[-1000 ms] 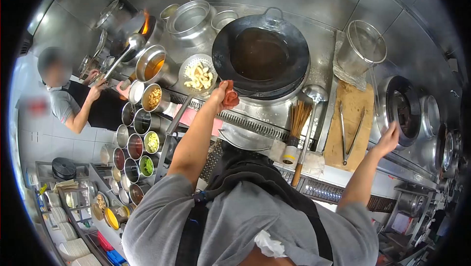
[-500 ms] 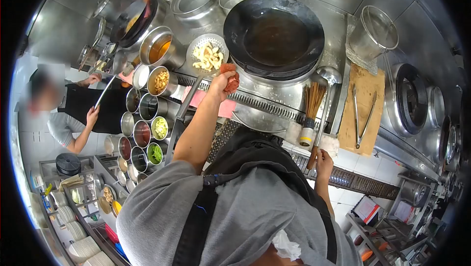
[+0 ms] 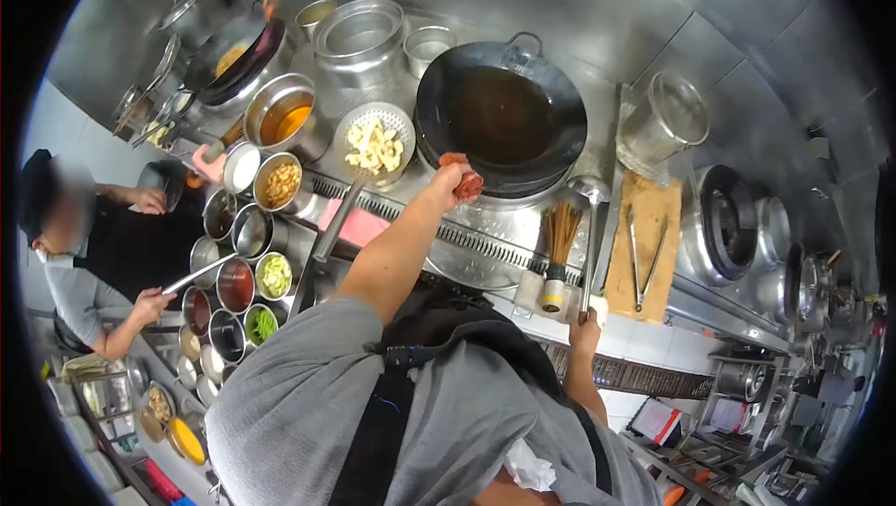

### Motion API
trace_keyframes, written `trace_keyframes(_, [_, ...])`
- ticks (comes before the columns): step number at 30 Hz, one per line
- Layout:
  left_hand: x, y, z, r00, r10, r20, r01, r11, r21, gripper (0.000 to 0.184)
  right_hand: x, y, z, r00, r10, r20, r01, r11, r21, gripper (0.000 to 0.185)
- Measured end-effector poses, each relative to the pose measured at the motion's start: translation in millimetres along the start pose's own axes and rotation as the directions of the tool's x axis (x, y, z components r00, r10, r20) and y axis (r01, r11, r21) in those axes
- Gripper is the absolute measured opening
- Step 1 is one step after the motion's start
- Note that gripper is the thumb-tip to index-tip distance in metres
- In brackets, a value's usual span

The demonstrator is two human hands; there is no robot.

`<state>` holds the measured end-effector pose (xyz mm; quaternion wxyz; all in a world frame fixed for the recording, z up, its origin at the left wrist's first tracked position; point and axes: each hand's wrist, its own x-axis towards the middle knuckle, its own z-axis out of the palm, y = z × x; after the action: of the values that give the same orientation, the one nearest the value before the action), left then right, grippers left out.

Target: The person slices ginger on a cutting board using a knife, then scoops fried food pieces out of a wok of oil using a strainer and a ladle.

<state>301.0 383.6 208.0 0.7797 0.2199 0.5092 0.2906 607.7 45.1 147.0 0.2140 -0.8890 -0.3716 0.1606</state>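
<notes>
My left hand (image 3: 454,176) is closed around a folded reddish-brown cloth (image 3: 469,188), at the near-left rim of a large black wok (image 3: 565,128). Whether the cloth grips the rim cannot be made out. Dark liquid (image 3: 499,114) lies in the wok's bottom. Lower right, my right hand (image 3: 584,330) is wrapped round the handle end of a long metal ladle (image 3: 588,190), whose bowl rests on the counter beside the wok. Left of the wok, a perforated strainer (image 3: 403,144) holds pale yellow pieces (image 3: 373,147), its handle pointing towards me.
A bamboo brush (image 3: 560,235) stands left of the ladle; tongs (image 3: 644,263) lie on a brown board (image 3: 616,273). Several metal pots of ingredients (image 3: 280,179) line the left. A co-worker (image 3: 103,254) holds another ladle (image 3: 196,273) there. A second wok (image 3: 266,49) shows flame behind.
My left hand and the cloth have moved right, from beside the strainer to the wok's rim. My right hand now closes round the ladle's handle end. The co-worker's ladle has dipped towards the pots.
</notes>
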Motion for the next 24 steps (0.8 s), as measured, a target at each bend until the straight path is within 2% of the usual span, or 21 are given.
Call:
trace_keyframes(2, [7,-9,1,1.000,0.021,0.008,-0.020,0.997,-0.075,0.006,17,14,-10,0.998,-0.056,0.038,0.052,0.995,0.090,0.027])
trace_keyframes(3, [10,-13,1,1.000,0.024,-0.003,-0.024,0.989,-0.145,0.012,13,1,-26,0.987,0.096,0.130,-0.129,0.953,0.273,0.015])
trace_keyframes(4, [11,-17,-2,0.999,0.033,0.019,-0.030,0.989,-0.143,0.012,5,5,-26,0.990,0.096,0.107,-0.122,0.953,0.277,0.015])
trace_keyframes(6, [6,-16,-3,0.985,0.163,0.059,-0.139,0.945,-0.295,0.005,-23,0,-44,0.998,0.046,0.039,-0.058,0.920,0.388,0.008])
trace_keyframes(7, [-2,-15,-4,0.983,0.163,0.080,-0.133,0.947,-0.294,0.005,-39,-9,-54,0.992,0.104,0.067,-0.121,0.914,0.387,0.009])
trace_keyframes(8, [-32,-3,-1,0.985,0.169,0.028,-0.153,0.942,-0.297,0.007,-71,-52,-81,0.982,0.161,0.097,-0.186,0.904,0.385,0.011])
trace_keyframes(9, [-49,4,-1,0.984,0.177,-0.023,-0.176,0.938,-0.298,0.013,-93,-70,-94,0.983,0.168,0.079,-0.186,0.903,0.389,0.011])
trace_keyframes(10, [-50,4,-7,0.983,0.183,-0.003,-0.175,0.940,-0.293,0.013,-112,-84,-103,0.980,0.189,0.057,-0.196,0.899,0.391,0.011])
trace_keyframes(12, [-52,2,-21,0.982,0.172,0.084,-0.135,0.933,-0.333,0.020,-132,-81,-103,0.976,0.218,0.020,-0.207,0.890,0.407,0.012])
trace_keyframes(13, [-51,0,-28,0.980,0.173,0.099,-0.133,0.938,-0.319,0.020,-142,-69,-103,0.979,0.202,-0.006,-0.179,0.881,0.438,0.013])
trace_keyframes(14, [-50,-4,-36,0.963,0.192,0.187,-0.125,0.939,-0.320,0.019,-150,-63,-101,0.981,0.190,-0.027,-0.155,0.870,0.469,0.015])
trace_keyframes(15, [-53,-3,-38,0.941,0.205,0.269,-0.114,0.941,-0.318,0.017,-159,-73,-108,0.983,0.174,-0.052,-0.134,0.888,0.439,0.015])
trace_keyframes(16, [-53,0,-38,0.942,0.194,0.274,-0.110,0.949,-0.296,0.017,-167,-82,-114,0.985,0.159,-0.072,-0.117,0.905,0.409,0.016])
trace_keyframes(17, [-66,5,-31,0.965,0.158,0.208,-0.098,0.957,-0.273,0.017,-167,-50,-104,0.991,0.083,-0.107,-0.042,0.942,0.334,0.015])
trace_keyframes(19, [-96,15,-12,0.994,0.090,0.069,-0.072,0.971,-0.227,0.014,-175,-68,-115,0.991,0.064,-0.114,-0.029,0.959,0.281,0.015])
trace_keyframes(22, [-107,14,3,0.997,0.073,0.015,-0.070,0.985,-0.157,0.013,-178,-79,-133,0.990,0.063,-0.128,-0.032,0.972,0.232,0.020])
trace_keyframes(23, [-88,7,-15,0.929,0.098,0.356,-0.043,0.986,-0.159,0.008,-174,-76,-139,0.991,0.024,-0.130,0.003,0.979,0.202,0.020])
trace_keyframes(24, [-90,7,-8,0.925,0.104,0.365,-0.051,0.987,-0.151,0.008,-169,-71,-144,0.991,-0.010,-0.137,0.034,0.984,0.173,0.020])
